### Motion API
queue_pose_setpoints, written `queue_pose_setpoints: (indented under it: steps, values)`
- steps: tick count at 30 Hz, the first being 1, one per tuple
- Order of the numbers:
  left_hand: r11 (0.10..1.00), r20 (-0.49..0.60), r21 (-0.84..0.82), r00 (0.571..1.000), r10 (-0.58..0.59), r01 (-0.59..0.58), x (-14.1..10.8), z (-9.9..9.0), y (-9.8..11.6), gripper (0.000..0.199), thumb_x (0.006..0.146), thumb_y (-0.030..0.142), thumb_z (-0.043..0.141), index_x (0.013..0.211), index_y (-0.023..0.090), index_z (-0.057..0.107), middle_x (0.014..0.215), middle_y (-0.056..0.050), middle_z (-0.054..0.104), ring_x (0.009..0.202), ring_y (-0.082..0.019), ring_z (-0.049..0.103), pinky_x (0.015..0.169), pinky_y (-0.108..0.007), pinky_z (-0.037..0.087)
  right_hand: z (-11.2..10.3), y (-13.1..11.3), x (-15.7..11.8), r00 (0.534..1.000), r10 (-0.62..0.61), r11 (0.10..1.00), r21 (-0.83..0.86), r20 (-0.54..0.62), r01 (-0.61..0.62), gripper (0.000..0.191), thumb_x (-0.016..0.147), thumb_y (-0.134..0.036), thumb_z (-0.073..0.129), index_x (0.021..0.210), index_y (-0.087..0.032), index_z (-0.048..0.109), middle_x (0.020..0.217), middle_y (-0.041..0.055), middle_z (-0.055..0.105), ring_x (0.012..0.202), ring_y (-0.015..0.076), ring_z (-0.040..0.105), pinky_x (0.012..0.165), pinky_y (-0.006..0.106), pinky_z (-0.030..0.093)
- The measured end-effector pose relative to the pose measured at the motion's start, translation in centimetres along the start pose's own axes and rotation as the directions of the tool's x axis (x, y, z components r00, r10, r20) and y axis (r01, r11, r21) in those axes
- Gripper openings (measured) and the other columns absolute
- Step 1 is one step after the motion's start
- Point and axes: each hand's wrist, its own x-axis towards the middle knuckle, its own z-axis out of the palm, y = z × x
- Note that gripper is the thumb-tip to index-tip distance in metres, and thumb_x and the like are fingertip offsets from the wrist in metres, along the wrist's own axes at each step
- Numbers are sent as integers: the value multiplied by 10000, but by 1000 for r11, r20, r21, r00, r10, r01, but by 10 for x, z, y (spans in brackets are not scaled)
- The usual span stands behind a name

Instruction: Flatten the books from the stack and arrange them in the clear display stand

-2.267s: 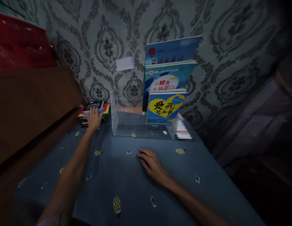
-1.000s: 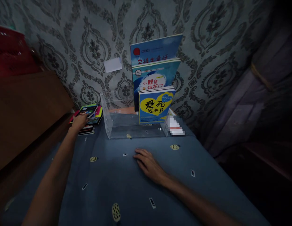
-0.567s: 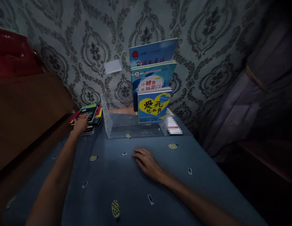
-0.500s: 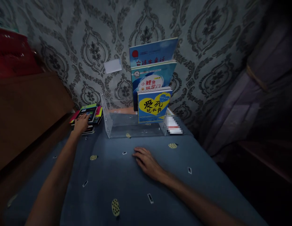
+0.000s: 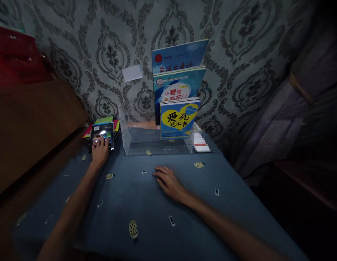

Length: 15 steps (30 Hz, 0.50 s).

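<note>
My left hand (image 5: 100, 152) lies with spread fingers on the cover of a dark book (image 5: 106, 129), which sits on top of a small pile at the left. A green-yellow book (image 5: 104, 120) and a pink one (image 5: 87, 131) show from under it. Flat on the blue cloth, my right hand (image 5: 169, 183) rests open and touches no book. Beyond it stands a clear acrylic book rack (image 5: 125, 136). In the rack's right part several books stand upright in tiers: a blue book (image 5: 181, 54) at the back, a teal book (image 5: 168, 85) between, and a blue-and-yellow book (image 5: 177, 119) in front.
A blue patterned cloth (image 5: 125, 203) covers the table. Right of the rack lies a white item (image 5: 201, 143), partly blurred. A brown wooden panel (image 5: 35, 127) with a red bag (image 5: 19, 54) borders the left side; a curtain (image 5: 277, 119) hangs at the right.
My left hand has drawn the dark book toward me and a little right, so it now overhangs the front of the pile. My right hand stays in place. The view has shifted slightly.
</note>
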Motion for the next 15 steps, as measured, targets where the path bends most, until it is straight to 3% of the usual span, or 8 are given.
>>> queue_pose_setpoints:
  steps: [9,15]
  values:
    - [999,73,12,997,40,-41,-37,3,13,577,972,113,260,1526,78,414,1576,-216,395,1444,-383,373,1066,-566,436,-1,-1,1,1000,-1,1000,-6,5,1,297,968,-190,491,1201,-185,675,1334,155,641,1282,282,570,1065,537,485]
    - [999,124,-9,991,49,-49,-54,-8,16,587,967,94,248,1532,86,406,1575,-215,397,1449,-371,376,1048,-561,460,-5,-4,2,1000,-22,1000,-14,13,23,300,965,-187,490,1198,-189,679,1326,155,647,1283,287,574,1059,531,494]
